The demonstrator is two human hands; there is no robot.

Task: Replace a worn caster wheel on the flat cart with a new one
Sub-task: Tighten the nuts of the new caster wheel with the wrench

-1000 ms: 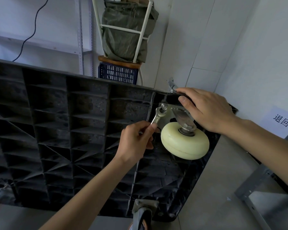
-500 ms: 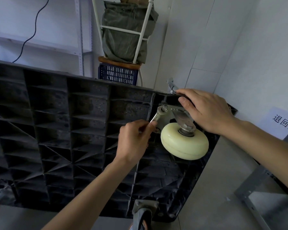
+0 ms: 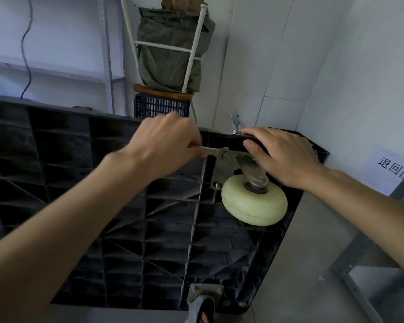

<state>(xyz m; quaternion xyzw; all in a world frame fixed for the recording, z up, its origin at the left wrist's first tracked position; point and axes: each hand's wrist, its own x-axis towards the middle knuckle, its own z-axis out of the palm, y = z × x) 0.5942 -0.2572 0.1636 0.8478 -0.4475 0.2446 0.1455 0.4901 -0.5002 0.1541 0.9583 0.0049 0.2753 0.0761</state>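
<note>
The flat cart (image 3: 84,201) stands on its side, its black ribbed underside facing me. A cream caster wheel (image 3: 254,204) sits on a metal mounting plate (image 3: 222,170) at the cart's upper right corner. My left hand (image 3: 166,145) grips a silver wrench (image 3: 216,152), whose head sits on a bolt at the plate's upper left corner, the handle lying nearly level. My right hand (image 3: 285,157) grips the cart's top edge beside the caster, fingers over the rim, thumb on the plate side.
A second caster (image 3: 202,304) with a dark wheel sits at the cart's lower edge. Behind stand a stool with a green sack (image 3: 170,50), a blue crate (image 3: 160,107) and metal shelving (image 3: 107,66). A grey metal frame (image 3: 371,264) is at the right on the concrete floor.
My left hand has swung the wrench handle up and to the left, from pointing down-left to nearly level. My right hand has kept its hold on the cart edge.
</note>
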